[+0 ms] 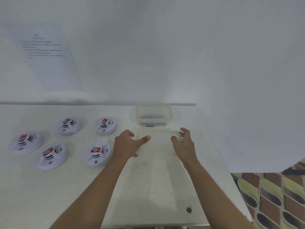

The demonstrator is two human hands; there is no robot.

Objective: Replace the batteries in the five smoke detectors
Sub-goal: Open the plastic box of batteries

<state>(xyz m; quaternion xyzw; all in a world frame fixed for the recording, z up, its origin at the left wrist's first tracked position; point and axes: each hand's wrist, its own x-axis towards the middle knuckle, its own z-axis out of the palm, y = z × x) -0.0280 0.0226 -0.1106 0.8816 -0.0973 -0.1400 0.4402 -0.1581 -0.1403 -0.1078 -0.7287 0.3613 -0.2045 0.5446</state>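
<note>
Several white round smoke detectors lie on the left half of the white table point(148, 187), each with a red battery showing in its open back; the nearest detector point(97, 154) is just left of my left hand. A clear plastic container point(154, 115) with batteries inside stands at the back. Its translucent lid point(159, 138) lies just in front of it, between my hands. My left hand point(127, 143) holds the lid's left edge with the thumb stretched over it. My right hand point(184, 142) curls its fingers and thumb round the lid's right corner.
A printed sheet point(44, 53) hangs on the white wall at the left. The table's right edge drops to a patterned floor point(272, 195). A small brown speck point(189, 209) sits near the table's front right.
</note>
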